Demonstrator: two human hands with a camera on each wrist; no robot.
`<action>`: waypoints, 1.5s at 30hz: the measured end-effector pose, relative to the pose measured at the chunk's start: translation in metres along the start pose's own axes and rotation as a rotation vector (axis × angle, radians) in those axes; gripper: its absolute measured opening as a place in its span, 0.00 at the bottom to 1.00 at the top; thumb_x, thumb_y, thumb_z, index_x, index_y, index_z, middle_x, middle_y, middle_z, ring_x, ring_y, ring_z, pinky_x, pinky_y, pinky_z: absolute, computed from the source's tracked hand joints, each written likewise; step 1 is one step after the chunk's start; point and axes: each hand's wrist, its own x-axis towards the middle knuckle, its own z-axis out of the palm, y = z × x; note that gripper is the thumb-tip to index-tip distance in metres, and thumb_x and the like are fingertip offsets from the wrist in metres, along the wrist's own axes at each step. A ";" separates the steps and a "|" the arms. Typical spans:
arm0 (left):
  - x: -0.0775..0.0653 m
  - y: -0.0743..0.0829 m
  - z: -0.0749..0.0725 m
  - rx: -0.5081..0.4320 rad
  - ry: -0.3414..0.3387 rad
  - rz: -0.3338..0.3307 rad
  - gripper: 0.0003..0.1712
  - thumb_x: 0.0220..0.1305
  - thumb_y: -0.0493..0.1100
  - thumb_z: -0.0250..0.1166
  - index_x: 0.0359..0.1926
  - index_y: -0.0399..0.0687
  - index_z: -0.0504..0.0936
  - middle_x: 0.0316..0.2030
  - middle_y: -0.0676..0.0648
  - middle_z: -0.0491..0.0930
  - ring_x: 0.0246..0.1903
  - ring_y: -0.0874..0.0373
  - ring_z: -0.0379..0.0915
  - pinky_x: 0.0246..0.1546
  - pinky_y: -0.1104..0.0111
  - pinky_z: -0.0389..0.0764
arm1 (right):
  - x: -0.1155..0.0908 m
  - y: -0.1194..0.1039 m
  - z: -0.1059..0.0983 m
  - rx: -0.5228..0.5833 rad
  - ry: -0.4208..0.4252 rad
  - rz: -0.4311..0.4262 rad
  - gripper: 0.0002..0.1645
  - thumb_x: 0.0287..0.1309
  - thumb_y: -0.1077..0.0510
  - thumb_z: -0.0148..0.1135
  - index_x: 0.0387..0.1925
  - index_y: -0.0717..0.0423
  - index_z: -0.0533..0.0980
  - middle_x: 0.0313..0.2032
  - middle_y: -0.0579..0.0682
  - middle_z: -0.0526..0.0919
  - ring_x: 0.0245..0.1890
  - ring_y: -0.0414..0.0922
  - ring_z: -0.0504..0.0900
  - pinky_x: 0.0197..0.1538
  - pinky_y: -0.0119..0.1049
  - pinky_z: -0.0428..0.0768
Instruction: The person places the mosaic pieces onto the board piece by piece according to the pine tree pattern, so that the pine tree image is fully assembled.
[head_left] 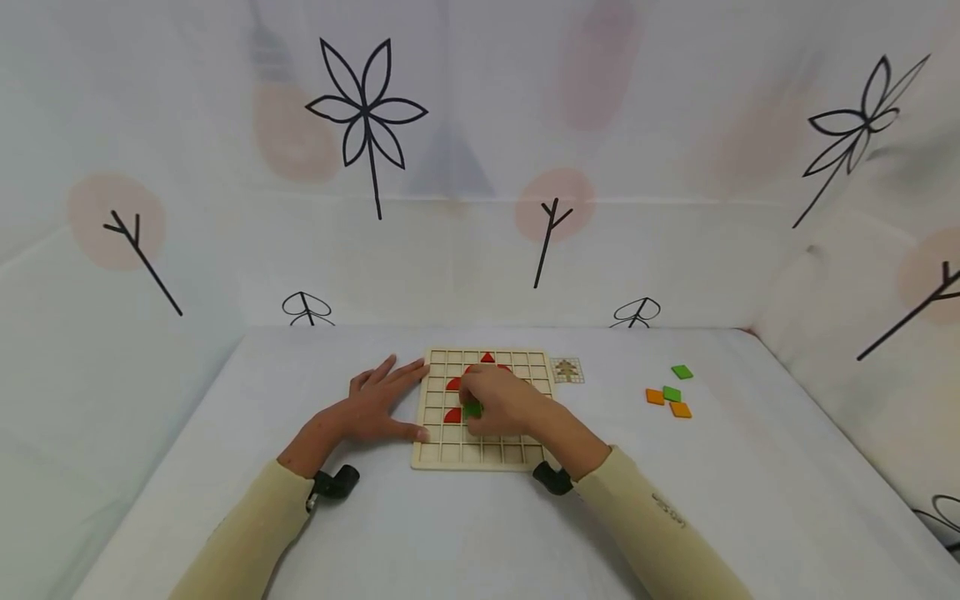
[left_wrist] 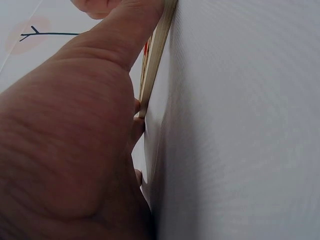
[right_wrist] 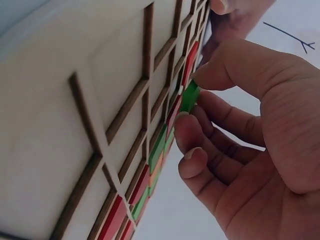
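A wooden grid board lies on the white table. My right hand is over its middle and pinches a green tile between thumb and fingers, close over the squares. Spread along the board's left edge, my left hand touches the rim with its fingers straight and its thumb at the lower left corner area. Set in the grid are a red triangle near the top and a red rounded piece at the left. More red, green and orange pieces show in the right wrist view; my right hand hides them from the head view.
A small card with a tree on a grid lies against the board's right edge. Farther right are loose tiles: a green one at the back, another green tile and two orange tiles. Patterned cloth walls surround the table.
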 end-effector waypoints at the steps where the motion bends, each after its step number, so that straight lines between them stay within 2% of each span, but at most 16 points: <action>1: 0.000 0.000 0.000 -0.001 0.000 0.000 0.64 0.58 0.77 0.71 0.86 0.60 0.54 0.85 0.54 0.48 0.84 0.36 0.29 0.75 0.33 0.42 | 0.000 0.000 0.001 -0.001 -0.004 0.009 0.12 0.59 0.59 0.74 0.45 0.51 0.83 0.41 0.41 0.78 0.38 0.39 0.76 0.44 0.33 0.79; 7: -0.001 -0.001 0.001 -0.009 0.002 0.004 0.64 0.58 0.77 0.71 0.86 0.59 0.54 0.85 0.53 0.48 0.84 0.36 0.28 0.75 0.34 0.42 | 0.001 0.000 0.006 0.013 -0.012 0.019 0.10 0.59 0.60 0.73 0.42 0.51 0.82 0.40 0.41 0.77 0.37 0.40 0.75 0.42 0.33 0.79; 19: 0.000 -0.002 0.001 -0.011 0.000 -0.002 0.65 0.57 0.78 0.71 0.86 0.60 0.53 0.85 0.54 0.48 0.84 0.38 0.27 0.75 0.36 0.41 | -0.001 -0.001 0.005 0.016 0.002 0.005 0.10 0.61 0.59 0.73 0.43 0.53 0.82 0.41 0.44 0.79 0.37 0.41 0.75 0.44 0.35 0.80; 30: 0.001 -0.001 0.003 -0.013 0.007 0.010 0.64 0.57 0.77 0.71 0.86 0.59 0.54 0.85 0.54 0.49 0.84 0.37 0.28 0.75 0.35 0.42 | -0.005 0.007 0.005 0.038 0.029 -0.020 0.08 0.62 0.60 0.70 0.43 0.51 0.82 0.42 0.41 0.80 0.40 0.39 0.78 0.46 0.37 0.81; 34: 0.000 0.000 0.002 -0.015 0.005 0.006 0.64 0.57 0.77 0.72 0.86 0.59 0.54 0.85 0.53 0.49 0.84 0.37 0.28 0.75 0.34 0.42 | -0.012 0.011 0.002 0.033 0.060 -0.018 0.09 0.63 0.62 0.69 0.45 0.52 0.83 0.42 0.42 0.83 0.41 0.40 0.80 0.49 0.38 0.82; 41: 0.001 -0.001 0.003 -0.012 0.001 -0.002 0.65 0.57 0.76 0.72 0.86 0.59 0.53 0.85 0.53 0.48 0.84 0.37 0.27 0.75 0.34 0.41 | -0.035 0.023 -0.006 0.003 0.137 0.000 0.07 0.64 0.61 0.69 0.44 0.52 0.84 0.40 0.42 0.82 0.35 0.39 0.76 0.41 0.35 0.80; 45: 0.001 -0.001 0.004 -0.001 0.011 -0.002 0.65 0.57 0.77 0.72 0.86 0.60 0.54 0.85 0.53 0.49 0.84 0.37 0.28 0.76 0.35 0.42 | -0.048 0.033 -0.011 -0.002 0.175 0.023 0.06 0.65 0.61 0.69 0.43 0.52 0.83 0.39 0.41 0.81 0.34 0.40 0.76 0.40 0.34 0.80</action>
